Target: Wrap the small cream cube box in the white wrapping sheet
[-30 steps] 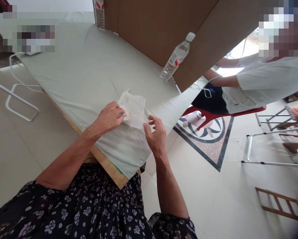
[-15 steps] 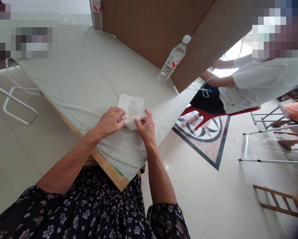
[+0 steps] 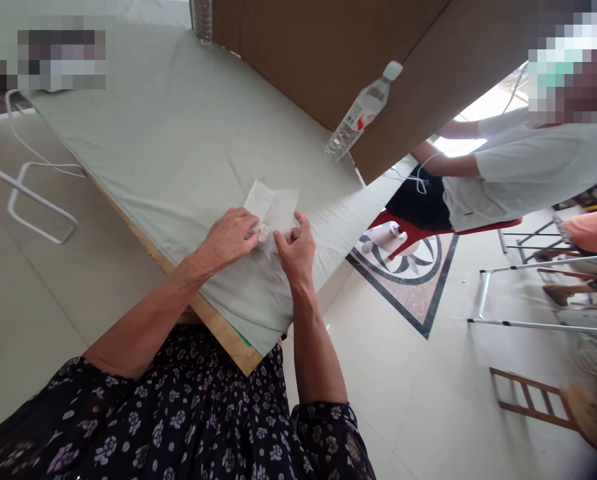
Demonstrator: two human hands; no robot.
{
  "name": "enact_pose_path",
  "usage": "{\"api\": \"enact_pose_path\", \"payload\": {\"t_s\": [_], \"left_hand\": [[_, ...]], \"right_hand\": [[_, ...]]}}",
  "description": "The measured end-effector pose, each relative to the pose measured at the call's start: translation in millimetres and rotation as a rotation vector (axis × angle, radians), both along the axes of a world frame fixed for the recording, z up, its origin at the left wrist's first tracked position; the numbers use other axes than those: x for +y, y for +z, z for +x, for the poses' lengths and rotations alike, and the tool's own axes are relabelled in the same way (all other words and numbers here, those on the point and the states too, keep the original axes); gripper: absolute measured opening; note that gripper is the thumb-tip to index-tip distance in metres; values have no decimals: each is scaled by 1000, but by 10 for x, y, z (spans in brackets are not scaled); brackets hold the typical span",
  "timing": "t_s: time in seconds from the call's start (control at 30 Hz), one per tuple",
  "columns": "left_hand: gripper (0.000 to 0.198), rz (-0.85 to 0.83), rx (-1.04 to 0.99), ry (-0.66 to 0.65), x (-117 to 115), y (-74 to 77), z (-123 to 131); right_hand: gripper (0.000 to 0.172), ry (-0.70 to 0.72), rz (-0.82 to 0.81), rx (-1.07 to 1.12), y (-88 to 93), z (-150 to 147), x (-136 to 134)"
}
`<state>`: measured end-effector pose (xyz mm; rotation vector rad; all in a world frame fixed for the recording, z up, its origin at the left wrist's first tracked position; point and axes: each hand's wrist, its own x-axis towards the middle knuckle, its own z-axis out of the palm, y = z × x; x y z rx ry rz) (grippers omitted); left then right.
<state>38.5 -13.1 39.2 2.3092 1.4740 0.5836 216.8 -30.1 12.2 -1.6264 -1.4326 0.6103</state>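
A creased, folded white tissue (image 3: 281, 207) lies on the cloth-covered table near its front corner. My left hand (image 3: 233, 233) is at its left side, fingers curled round a small item (image 3: 263, 233), pale yellow with a greyish, see-through part, that rests against the tissue. What this item is I cannot make out, since my fingers partly cover it. On the opposite side, my right hand (image 3: 297, 250) pinches the lower right edge of the tissue between thumb and curled fingers, with the index finger raised along that edge.
A clear water bottle (image 3: 363, 113) stands beyond my hands, beside a large brown cardboard panel (image 3: 318, 60). Another bottle (image 3: 202, 20) is by the panel's left end. To the right, a person in a white shirt (image 3: 518, 173) sits on a red chair (image 3: 408, 233). The table's wooden edge (image 3: 218, 340) shows near me.
The tissue's lower part is more crumpled and its top tilts differently. Both hands stay on it, with the right fingers drawn in a little. The whole view has shifted slightly.
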Motion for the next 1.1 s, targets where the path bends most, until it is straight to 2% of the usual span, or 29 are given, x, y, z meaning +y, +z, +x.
{"api": "enact_pose_path", "payload": {"t_s": [0.17,0.33,0.47,0.73,0.93,1.1], "left_hand": [[20,-33,-14,26,8,17,22],[18,-33,-31,40,11,-7,25],[18,-20,-26,48,6,-20,29],[22,-39,63,71,-38,82,62],[22,-49,101,84,-84,134,157],[23,-78,69,83,-68,97,185]], "right_hand": [[64,13,26,-47,-19,-35,24],[75,9,-9,-50,-136,63,70],[77,35,-63,-57,-182,40,112],[75,10,-7,-241,-68,-170,95],[68,25,91,-62,14,-169,22],[67,63,111,-90,6,-249,18]]}}
